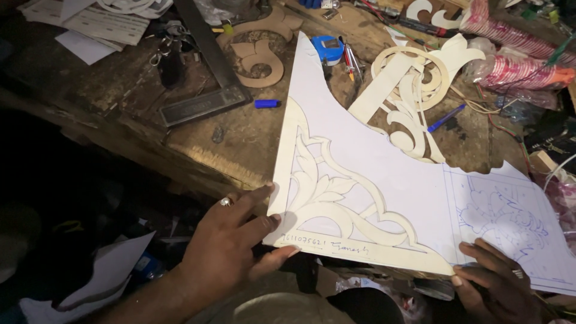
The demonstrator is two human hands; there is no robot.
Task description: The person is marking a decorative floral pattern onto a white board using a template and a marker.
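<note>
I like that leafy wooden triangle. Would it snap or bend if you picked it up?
The cutout probably stays stiff: it lies flat on the paper between the left hand and right hand. Its leaf strips look thin, so they might snap if bent. Being thin and full of holes, it is likely light.

Bare hands, 1 silver ring [225, 201] on the left hand [231, 240]

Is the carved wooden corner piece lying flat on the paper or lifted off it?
Flat: the carved corner piece lies flush on the white paper, no gap visible.
</note>
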